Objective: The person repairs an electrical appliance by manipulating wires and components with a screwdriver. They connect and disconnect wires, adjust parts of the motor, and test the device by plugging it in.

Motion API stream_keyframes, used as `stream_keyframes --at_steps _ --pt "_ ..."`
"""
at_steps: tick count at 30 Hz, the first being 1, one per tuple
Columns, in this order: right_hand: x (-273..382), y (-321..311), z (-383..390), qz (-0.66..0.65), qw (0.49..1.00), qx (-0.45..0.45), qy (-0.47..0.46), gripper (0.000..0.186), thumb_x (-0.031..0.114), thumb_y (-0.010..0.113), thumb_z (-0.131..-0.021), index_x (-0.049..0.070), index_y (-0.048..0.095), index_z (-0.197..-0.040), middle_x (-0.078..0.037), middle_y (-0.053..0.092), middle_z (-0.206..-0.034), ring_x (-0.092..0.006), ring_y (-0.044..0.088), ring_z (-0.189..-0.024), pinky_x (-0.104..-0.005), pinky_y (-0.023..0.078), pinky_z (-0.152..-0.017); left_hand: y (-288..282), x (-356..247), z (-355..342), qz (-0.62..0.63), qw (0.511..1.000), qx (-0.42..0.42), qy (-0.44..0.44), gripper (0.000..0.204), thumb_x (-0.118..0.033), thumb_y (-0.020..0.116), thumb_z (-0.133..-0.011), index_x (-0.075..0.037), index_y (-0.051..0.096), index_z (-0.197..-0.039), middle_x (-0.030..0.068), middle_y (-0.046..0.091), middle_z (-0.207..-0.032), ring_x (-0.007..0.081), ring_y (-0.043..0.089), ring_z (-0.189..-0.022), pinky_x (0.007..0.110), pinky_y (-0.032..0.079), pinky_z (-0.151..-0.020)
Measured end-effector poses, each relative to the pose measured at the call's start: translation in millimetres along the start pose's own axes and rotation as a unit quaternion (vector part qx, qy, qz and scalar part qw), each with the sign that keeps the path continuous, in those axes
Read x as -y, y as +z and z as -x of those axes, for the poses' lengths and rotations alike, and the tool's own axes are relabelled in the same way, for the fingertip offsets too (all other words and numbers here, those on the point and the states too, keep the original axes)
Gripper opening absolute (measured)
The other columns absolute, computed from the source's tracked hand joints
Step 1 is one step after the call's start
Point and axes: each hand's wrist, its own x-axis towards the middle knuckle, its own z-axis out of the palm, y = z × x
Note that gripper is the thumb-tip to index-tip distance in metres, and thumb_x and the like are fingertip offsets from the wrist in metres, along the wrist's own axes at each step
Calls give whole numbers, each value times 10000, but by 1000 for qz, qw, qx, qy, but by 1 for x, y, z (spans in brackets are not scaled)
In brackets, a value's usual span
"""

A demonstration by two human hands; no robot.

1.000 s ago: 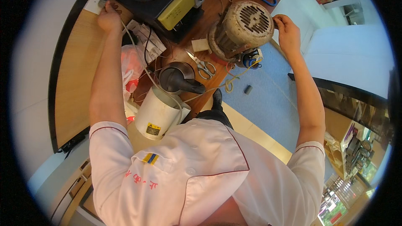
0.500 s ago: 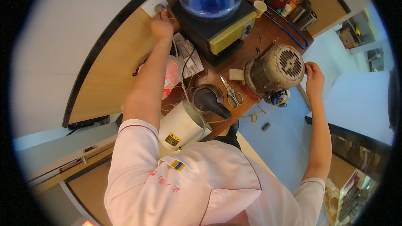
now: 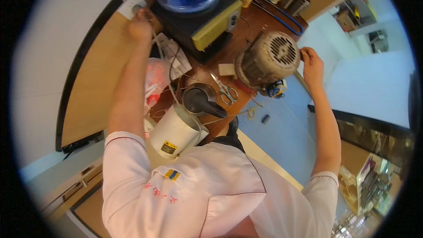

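My left grip (image 3: 140, 28) clamps a plug (image 3: 137, 8); whether my right grip (image 3: 313, 67), beside the motor (image 3: 268, 59), is closed, I cannot tell.

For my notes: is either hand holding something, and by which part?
Cannot tell: the left hand is at the round grey plug, the right hand beside the rusty cylindrical metal motor.

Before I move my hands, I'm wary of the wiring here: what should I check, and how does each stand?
1. Left hand at the wall socket: ok.
2. Plug fully seated: cannot tell.
3. Right hand well clear of the motor: not ok, fingers at its vented end.
4. Cable clear of the white container: not ok, draped across it.
5. Scissors out of both hands: ok, on the table.
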Motion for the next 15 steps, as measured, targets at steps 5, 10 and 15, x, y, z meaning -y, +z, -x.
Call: stream_keyframes --at_steps 5,10,15 --pt "1 -9 12 -15 999 -2 29 200 151 604 -1042 2 711 -1121 -164 776 -981 -264 763 -905 -360 574 -826 -4 -78 42 169 982 47 -69 467 -375 528 -1100 35 746 -1047 141 767 -874 242 723 -704 376 551 -594" --pt "-3 -4 7 -11 1000 -3 19 198 148 608 -1039 2 711 -1124 -174 774 -985 -273 764 -916 -366 576 -833 3 -61 27 164 983 44 -73 439 -348 529 -1103 38 729 -1042 118 757 -880 198 688 -673 351 525 -556" --pt "-3 -3 6 7 1000 -4 5 182 103 581 -1068 -27 703 -1108 -107 763 -953 -167 740 -899 -309 578 -837 1 -56 23 216 968 78 -105 408 -322 541 -1100 36 730 -1044 105 750 -888 173 677 -712 337 520 -588"
